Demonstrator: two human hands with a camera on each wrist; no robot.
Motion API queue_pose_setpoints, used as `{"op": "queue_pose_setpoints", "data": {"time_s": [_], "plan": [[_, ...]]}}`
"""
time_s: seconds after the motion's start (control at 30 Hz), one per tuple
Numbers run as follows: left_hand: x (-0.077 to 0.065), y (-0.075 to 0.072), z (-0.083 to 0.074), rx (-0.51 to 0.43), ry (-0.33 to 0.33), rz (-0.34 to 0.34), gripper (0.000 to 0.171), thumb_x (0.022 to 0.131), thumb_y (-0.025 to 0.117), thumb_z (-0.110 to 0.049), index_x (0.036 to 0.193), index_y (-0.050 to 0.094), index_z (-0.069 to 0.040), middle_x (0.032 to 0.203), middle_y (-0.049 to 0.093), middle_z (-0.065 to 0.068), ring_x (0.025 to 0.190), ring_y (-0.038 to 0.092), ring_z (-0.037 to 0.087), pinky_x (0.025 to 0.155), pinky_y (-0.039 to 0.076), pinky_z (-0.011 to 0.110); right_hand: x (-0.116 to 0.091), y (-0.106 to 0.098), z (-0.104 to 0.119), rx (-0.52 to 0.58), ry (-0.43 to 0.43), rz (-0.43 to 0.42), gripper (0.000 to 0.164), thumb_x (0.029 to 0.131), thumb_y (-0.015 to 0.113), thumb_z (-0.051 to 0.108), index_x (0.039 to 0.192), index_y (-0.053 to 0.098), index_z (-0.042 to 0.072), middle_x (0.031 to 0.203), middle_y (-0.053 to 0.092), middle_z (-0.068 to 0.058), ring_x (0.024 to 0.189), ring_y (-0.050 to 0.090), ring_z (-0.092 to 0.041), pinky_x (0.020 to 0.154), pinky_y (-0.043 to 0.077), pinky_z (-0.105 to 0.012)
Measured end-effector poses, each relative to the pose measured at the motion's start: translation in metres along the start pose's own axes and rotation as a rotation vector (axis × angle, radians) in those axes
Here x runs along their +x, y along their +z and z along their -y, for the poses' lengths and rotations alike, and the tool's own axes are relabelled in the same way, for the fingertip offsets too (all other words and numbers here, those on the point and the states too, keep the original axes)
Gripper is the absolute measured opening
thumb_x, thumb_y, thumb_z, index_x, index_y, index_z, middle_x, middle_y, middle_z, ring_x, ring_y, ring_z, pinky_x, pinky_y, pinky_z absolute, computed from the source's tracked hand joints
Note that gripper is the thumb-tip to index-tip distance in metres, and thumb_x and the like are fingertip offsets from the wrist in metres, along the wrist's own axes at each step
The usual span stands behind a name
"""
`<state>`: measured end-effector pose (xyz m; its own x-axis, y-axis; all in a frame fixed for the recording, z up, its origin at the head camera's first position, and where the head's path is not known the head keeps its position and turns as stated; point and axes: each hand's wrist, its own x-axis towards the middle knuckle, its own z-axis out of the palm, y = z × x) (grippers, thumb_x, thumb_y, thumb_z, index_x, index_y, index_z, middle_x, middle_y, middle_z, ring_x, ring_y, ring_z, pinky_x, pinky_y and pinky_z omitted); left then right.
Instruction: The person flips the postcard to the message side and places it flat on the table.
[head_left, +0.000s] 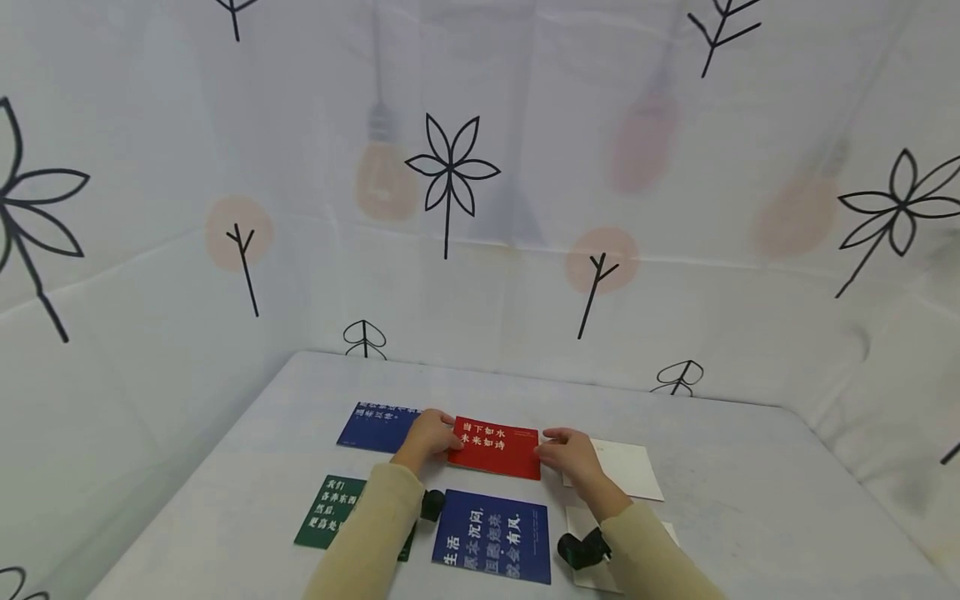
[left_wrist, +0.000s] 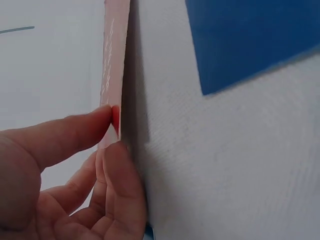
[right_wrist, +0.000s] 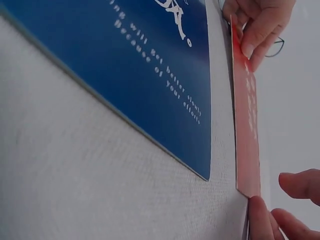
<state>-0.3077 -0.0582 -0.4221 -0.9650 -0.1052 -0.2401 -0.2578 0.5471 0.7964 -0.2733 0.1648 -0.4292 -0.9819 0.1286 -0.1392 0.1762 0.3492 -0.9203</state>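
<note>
A thin red notebook (head_left: 495, 447) with white characters lies in the middle of the back row. My left hand (head_left: 430, 432) pinches its left edge; in the left wrist view the thumb (left_wrist: 75, 132) presses the cover and curled fingers sit at the edge below. At the opposite end is my right hand (head_left: 570, 457). In the right wrist view its fingertips (right_wrist: 260, 220) touch the notebook's near end, while the thumb (right_wrist: 302, 185) stands apart from the cover. Closer to me lies a blue notebook (head_left: 491, 536) with white lettering.
Another blue notebook (head_left: 375, 426) lies back left, partly behind the left hand. A green notebook (head_left: 322, 512) is front left, partly under the left sleeve. Two cream notebooks, one at the back (head_left: 630, 468) and one in front (head_left: 581, 521), lie on the right of the white table (head_left: 757, 500).
</note>
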Motion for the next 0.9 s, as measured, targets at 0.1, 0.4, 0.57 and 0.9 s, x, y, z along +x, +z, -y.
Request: {"op": "queue_pose_setpoints", "data": {"time_s": [0.1, 0.4, 0.57, 0.9], "plan": [[0.0014, 0.0012, 0.0013, -0.006, 0.002, -0.002, 0.038, 0.074, 0.074, 0.0, 0.109, 0.059, 0.002, 0.1, 0.058, 0.016, 0.08, 0.055, 0.025, 0.058, 0.051, 0.029, 0.0022, 0.0005, -0.0013, -0.016, 0.009, -0.011, 0.04, 0.083, 0.064, 0.004, 0.119, 0.054, -0.009, 0.107, 0.057, -0.022, 0.094, 0.057, -0.032, 0.084, 0.051, -0.041], [0.0006, 0.0017, 0.0034, -0.033, 0.039, -0.006, 0.035, 0.073, 0.072, 0.001, 0.104, 0.057, 0.001, 0.091, 0.058, 0.015, 0.076, 0.056, 0.026, 0.053, 0.052, 0.03, 0.0062, 0.0024, -0.0039, -0.038, 0.016, -0.015, 0.039, 0.084, 0.062, 0.008, 0.119, 0.055, -0.009, 0.111, 0.057, -0.023, 0.097, 0.057, -0.034, 0.086, 0.049, -0.046], [-0.0029, 0.0014, 0.0037, -0.04, 0.048, 0.0, 0.035, 0.074, 0.07, 0.002, 0.105, 0.055, 0.001, 0.089, 0.057, 0.015, 0.071, 0.056, 0.025, 0.051, 0.052, 0.03, 0.0054, 0.0051, -0.0028, -0.022, -0.003, -0.013, 0.043, 0.085, 0.064, 0.01, 0.121, 0.053, -0.008, 0.104, 0.059, -0.022, 0.084, 0.061, -0.027, 0.077, 0.053, -0.04], [0.0007, -0.0012, 0.0047, -0.074, 0.035, -0.001, 0.031, 0.079, 0.07, -0.002, 0.106, 0.055, -0.001, 0.087, 0.057, 0.013, 0.067, 0.056, 0.022, 0.051, 0.05, 0.029, 0.0048, 0.0022, 0.0025, 0.01, -0.041, -0.019, 0.039, 0.084, 0.063, 0.001, 0.121, 0.053, -0.008, 0.091, 0.06, -0.018, 0.07, 0.061, -0.019, 0.067, 0.055, -0.032]]}}
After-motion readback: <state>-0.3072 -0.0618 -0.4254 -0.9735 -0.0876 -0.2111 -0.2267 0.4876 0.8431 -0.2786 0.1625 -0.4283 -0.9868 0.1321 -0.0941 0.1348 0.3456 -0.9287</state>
